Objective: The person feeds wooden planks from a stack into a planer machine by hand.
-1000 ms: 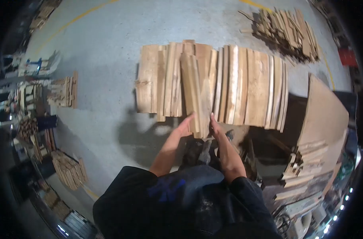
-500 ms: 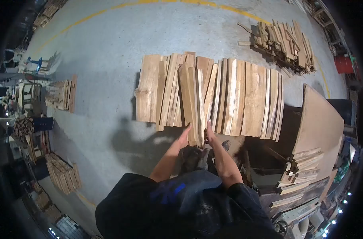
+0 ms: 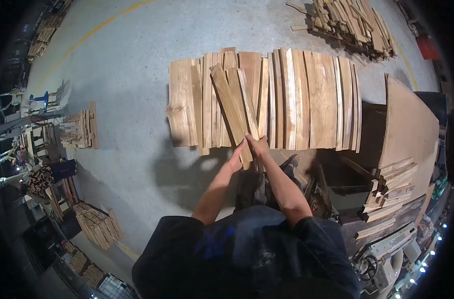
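Several loose wooden boards (image 3: 227, 97) lie fanned at a slant across a row of wooden boards (image 3: 320, 99), with their near ends over the row's front edge. My left hand (image 3: 236, 158) grips the left side of the slanted board's near end, thumb along its top. Just right of it, my right hand (image 3: 259, 146) is closed around the near end of a narrow, pale-edged wooden strip (image 3: 249, 107). Both hands almost meet at these ends. The fingers under the wood are partly hidden.
A heap of wood offcuts (image 3: 354, 22) lies at the back right. To the right, a large panel (image 3: 411, 124) stands near stacked wood strips (image 3: 391, 187) and a machine with a handwheel (image 3: 370, 266). Wood stacks (image 3: 80, 129) sit on the floor at left.
My hands have come closer together, the right one now over the strip's near end. The loose boards' far ends have swung left and fanned apart. The camera view has shifted.
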Available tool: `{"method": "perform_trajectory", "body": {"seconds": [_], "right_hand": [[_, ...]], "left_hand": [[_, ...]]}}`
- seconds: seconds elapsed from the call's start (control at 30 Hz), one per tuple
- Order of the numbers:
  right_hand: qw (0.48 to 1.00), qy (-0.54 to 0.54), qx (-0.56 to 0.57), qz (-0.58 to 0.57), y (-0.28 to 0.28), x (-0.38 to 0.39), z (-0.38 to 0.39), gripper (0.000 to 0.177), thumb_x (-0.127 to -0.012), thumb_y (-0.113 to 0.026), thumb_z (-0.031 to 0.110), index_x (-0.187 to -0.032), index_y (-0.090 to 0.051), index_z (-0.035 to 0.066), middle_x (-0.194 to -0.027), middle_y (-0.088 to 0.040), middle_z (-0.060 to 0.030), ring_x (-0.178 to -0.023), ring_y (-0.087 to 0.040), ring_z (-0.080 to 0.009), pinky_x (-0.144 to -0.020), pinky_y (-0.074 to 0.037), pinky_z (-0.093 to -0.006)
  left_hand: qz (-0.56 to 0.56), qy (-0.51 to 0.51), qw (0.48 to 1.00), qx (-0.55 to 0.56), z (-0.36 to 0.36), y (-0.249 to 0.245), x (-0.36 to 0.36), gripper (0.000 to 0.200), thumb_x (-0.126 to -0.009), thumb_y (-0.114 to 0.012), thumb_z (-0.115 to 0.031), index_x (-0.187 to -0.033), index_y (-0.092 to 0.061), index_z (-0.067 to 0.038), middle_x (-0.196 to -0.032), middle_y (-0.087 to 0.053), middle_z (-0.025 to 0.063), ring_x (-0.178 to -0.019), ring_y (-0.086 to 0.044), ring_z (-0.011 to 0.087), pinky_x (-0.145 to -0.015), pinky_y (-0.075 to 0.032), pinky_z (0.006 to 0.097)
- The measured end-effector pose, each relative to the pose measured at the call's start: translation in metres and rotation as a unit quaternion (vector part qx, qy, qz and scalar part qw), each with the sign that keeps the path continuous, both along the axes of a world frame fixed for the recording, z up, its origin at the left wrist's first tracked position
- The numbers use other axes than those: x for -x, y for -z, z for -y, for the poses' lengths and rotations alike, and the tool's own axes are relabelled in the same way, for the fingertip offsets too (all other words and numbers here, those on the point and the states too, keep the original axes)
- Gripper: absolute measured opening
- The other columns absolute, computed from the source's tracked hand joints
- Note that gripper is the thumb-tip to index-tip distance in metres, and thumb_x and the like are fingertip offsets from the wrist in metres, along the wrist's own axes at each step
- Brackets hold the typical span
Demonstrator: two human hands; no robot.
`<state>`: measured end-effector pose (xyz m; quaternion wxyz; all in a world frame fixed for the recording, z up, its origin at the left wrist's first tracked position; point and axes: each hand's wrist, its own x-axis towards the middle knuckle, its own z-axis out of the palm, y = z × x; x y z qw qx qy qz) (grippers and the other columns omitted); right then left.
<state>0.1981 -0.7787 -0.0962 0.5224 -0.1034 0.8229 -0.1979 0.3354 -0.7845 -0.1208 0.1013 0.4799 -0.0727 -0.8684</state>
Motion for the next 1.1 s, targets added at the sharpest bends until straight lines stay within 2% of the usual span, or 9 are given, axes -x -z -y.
{"method": "perform_trajectory", "body": {"seconds": [0.1, 0.17, 0.23, 0.37, 0.4, 0.63, 0.8, 1.0, 1.1], "right_hand": [[0.978, 0.049, 0.147, 0.14, -0.062, 0.002, 0.006, 0.081, -0.071, -0.076, 0.05, -0.12, -0.051, -0.009, -0.107, -0.063, -0.0205, -0.099, -0.062, -0.0235, -0.087, -0.049, -0.0334], [0.955, 0.056, 0.184, 0.226, 0.027, -0.011, -0.016, 0.062, -0.071, -0.076, 0.05, -0.099, -0.066, -0.004, -0.093, -0.068, -0.0095, -0.083, -0.063, -0.0191, -0.079, -0.05, -0.0334], [0.977, -0.094, 0.072, 0.178, -0.054, 0.003, -0.006, 0.06, -0.071, -0.071, 0.061, -0.08, -0.07, 0.001, -0.087, -0.069, -0.0085, -0.08, -0.063, -0.0194, -0.081, -0.049, -0.0326], [0.939, -0.006, 0.186, 0.29, -0.018, -0.012, -0.012, 0.068, -0.082, -0.058, 0.058, -0.127, -0.058, 0.008, -0.14, -0.045, -0.0162, -0.132, -0.037, -0.0328, -0.11, -0.026, -0.0376], [0.915, 0.02, 0.239, 0.326, -0.051, -0.003, -0.017, 0.065, -0.088, -0.053, 0.055, -0.128, -0.056, 0.003, -0.133, -0.052, -0.0126, -0.123, -0.044, -0.0237, -0.107, -0.029, -0.0321], [0.889, 0.118, 0.406, 0.176, -0.135, 0.055, -0.048, 0.103, -0.071, -0.072, 0.047, -0.142, -0.025, -0.01, -0.14, -0.037, -0.0311, -0.13, -0.038, -0.0328, -0.108, -0.029, -0.0345], [0.832, 0.242, 0.491, 0.093, -0.194, 0.124, -0.104, 0.106, -0.073, -0.075, 0.038, -0.145, -0.012, -0.008, -0.148, -0.024, -0.0288, -0.139, -0.025, -0.0317, -0.112, -0.024, -0.0318], [0.733, 0.382, 0.556, -0.09, -0.246, 0.237, -0.187, 0.086, -0.075, -0.072, 0.027, -0.14, -0.029, -0.009, -0.127, -0.053, -0.0215, -0.113, -0.054, -0.0214, -0.095, -0.043, -0.031], [0.76, 0.395, 0.37, -0.359, -0.246, 0.298, -0.237, 0.054, -0.078, -0.07, 0.026, -0.119, -0.053, -0.005, -0.11, -0.062, -0.024, -0.101, -0.062, -0.0258, -0.087, -0.048, -0.0354]], "left_hand": [[0.001, 0.046, 0.997, 0.054, 0.006, -0.022, -0.007, 0.074, -0.083, -0.061, -0.056, -0.138, -0.043, -0.01, -0.138, -0.046, 0.0084, -0.127, -0.043, 0.0258, -0.101, -0.038, 0.0455], [0.016, 0.045, 0.977, 0.208, -0.002, -0.053, -0.019, 0.061, -0.085, -0.064, -0.041, -0.131, -0.049, -0.004, -0.127, -0.053, 0.0096, -0.115, -0.052, 0.0228, -0.095, -0.044, 0.0391], [0.094, 0.062, 0.968, 0.226, -0.001, -0.056, -0.014, 0.044, -0.087, -0.066, -0.024, -0.122, -0.057, 0.001, -0.112, -0.062, 0.0105, -0.099, -0.062, 0.0201, -0.086, -0.05, 0.0319], [0.035, 0.022, 0.976, 0.212, 0.007, -0.123, 0.009, 0.049, -0.09, -0.061, -0.028, -0.125, -0.05, 0.005, -0.113, -0.06, 0.0143, -0.097, -0.063, 0.0217, -0.08, -0.053, 0.0328], [0.062, 0.072, 0.981, 0.17, 0.012, -0.111, 0.003, 0.053, -0.09, -0.061, -0.031, -0.127, -0.048, 0.005, -0.113, -0.059, 0.0157, -0.1, -0.061, 0.0235, -0.082, -0.052, 0.0348], [0.049, 0.13, 0.932, 0.334, 0.004, -0.18, 0.065, 0.065, -0.085, -0.067, -0.022, -0.135, -0.037, 0.005, -0.125, -0.05, 0.0173, -0.111, -0.054, 0.0269, -0.093, -0.045, 0.0386], [-0.048, 0.239, 0.885, 0.396, -0.006, -0.236, 0.162, 0.062, -0.084, -0.066, -0.014, -0.136, -0.036, 0.002, -0.124, -0.051, 0.0159, -0.112, -0.054, 0.025, -0.094, -0.046, 0.0381], [-0.154, 0.443, 0.77, 0.433, -0.049, -0.266, 0.314, 0.06, -0.078, -0.073, -0.019, -0.128, -0.046, 0.0, -0.11, -0.058, 0.0102, -0.096, -0.059, 0.0178, -0.079, -0.052, 0.0296], [-0.238, 0.512, 0.704, 0.431, -0.088, -0.274, 0.402, 0.06, -0.076, -0.075, -0.024, -0.125, -0.05, -0.002, -0.1, -0.06, 0.0051, -0.088, -0.059, 0.0121, -0.076, -0.05, 0.0271]]}}
